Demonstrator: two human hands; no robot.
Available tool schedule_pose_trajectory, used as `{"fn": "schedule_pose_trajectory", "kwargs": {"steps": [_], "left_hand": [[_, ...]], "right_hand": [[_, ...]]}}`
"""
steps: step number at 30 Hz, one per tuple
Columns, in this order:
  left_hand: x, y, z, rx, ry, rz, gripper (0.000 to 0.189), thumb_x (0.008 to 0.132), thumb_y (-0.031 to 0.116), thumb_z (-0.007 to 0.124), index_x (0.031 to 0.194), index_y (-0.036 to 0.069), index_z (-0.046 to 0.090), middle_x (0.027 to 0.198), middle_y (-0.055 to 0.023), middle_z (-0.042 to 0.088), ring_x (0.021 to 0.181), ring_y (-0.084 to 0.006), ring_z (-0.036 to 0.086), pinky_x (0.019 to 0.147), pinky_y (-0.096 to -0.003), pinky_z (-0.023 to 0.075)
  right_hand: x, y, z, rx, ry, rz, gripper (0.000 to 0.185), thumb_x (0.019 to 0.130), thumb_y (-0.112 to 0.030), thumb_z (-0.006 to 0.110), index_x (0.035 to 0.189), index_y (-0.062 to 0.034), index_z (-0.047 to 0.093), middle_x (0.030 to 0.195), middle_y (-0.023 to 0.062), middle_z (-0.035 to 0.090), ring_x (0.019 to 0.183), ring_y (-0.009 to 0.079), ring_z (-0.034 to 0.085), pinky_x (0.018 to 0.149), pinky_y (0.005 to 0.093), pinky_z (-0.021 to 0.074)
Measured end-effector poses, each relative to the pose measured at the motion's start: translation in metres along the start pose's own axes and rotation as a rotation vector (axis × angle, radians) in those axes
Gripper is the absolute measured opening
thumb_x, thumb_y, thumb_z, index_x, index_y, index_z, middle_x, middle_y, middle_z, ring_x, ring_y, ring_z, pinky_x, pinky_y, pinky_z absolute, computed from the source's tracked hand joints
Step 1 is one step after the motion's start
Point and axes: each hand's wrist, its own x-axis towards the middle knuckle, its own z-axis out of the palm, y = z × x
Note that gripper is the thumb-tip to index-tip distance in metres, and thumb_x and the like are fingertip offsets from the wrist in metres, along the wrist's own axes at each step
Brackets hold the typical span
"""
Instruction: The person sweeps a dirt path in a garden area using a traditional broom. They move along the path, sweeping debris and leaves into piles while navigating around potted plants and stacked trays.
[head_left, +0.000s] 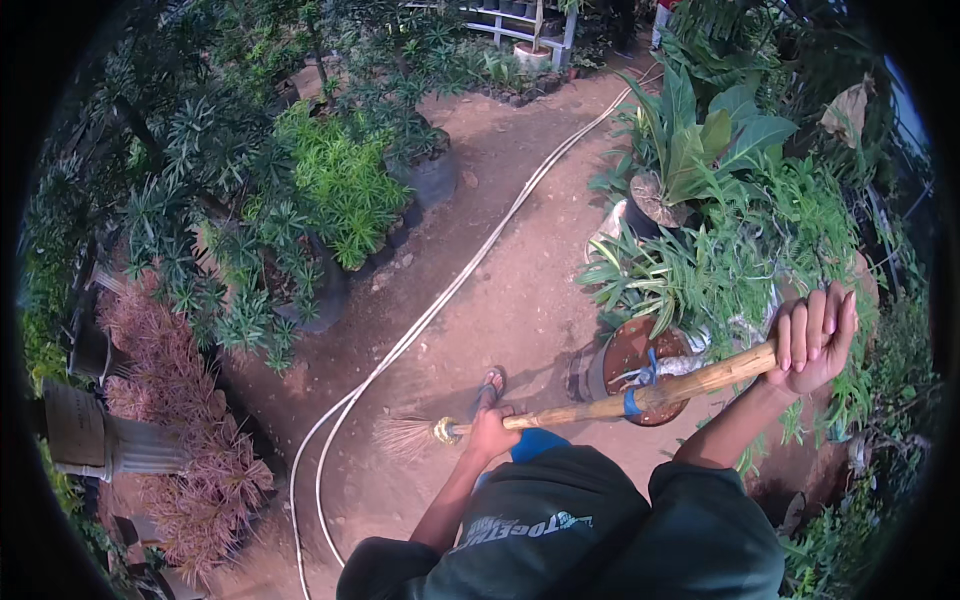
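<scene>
A long-handled stick broom (585, 409) slants across in front of my body. Its bamboo handle carries a strip of blue binding, and a yellowish band ties the bristles at the lower left. My left hand (491, 433) grips the handle low down, close to the bristles (405, 438). Up at the handle's top end, my right hand (814, 341) is closed around it. The bristles look blurred over the brown dirt path (480, 300). My sandalled foot (491, 384) stands just beyond my left hand.
Two pale hoses (450, 292) run along the path. Right of it stand a round pot of reddish soil (646, 352) and a large-leaved potted plant (694, 142). Bright green shrubs (337, 180) and reddish plants (172, 420) line the left. Another person's leg (661, 22) shows at the top.
</scene>
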Motion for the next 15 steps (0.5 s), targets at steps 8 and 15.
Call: {"fn": "schedule_pose_trajectory", "kwargs": {"steps": [8, 15], "left_hand": [[0.164, -0.007, -0.039, 0.039, -0.185, -0.063, 0.02, 0.068, 0.014, 0.06, 0.084, 0.006, 0.068, 0.08, -0.0234, 0.062, 0.082, -0.0402, 0.06, 0.073, -0.0432, 0.049], [0.284, -0.017, -0.058, 0.055, -0.279, -0.215, 0.027, 0.067, 0.016, 0.062, 0.092, 0.007, 0.069, 0.089, -0.0242, 0.063, 0.086, -0.0376, 0.062, 0.077, -0.0408, 0.0487]], "right_hand": [[0.112, 0.1, -0.065, 0.086, -0.038, -0.054, 0.03, 0.1, -0.022, 0.026, 0.076, -0.0064, 0.033, 0.051, 0.0028, 0.036, 0.032, 0.0091, 0.033, 0.027, 0.0224, 0.0346], [0.196, 0.172, -0.126, 0.02, 0.161, 0.012, 0.028, 0.1, -0.022, 0.028, 0.076, -0.008, 0.034, 0.049, -0.0001, 0.033, 0.031, 0.0073, 0.029, 0.026, 0.0212, 0.0301]]}}
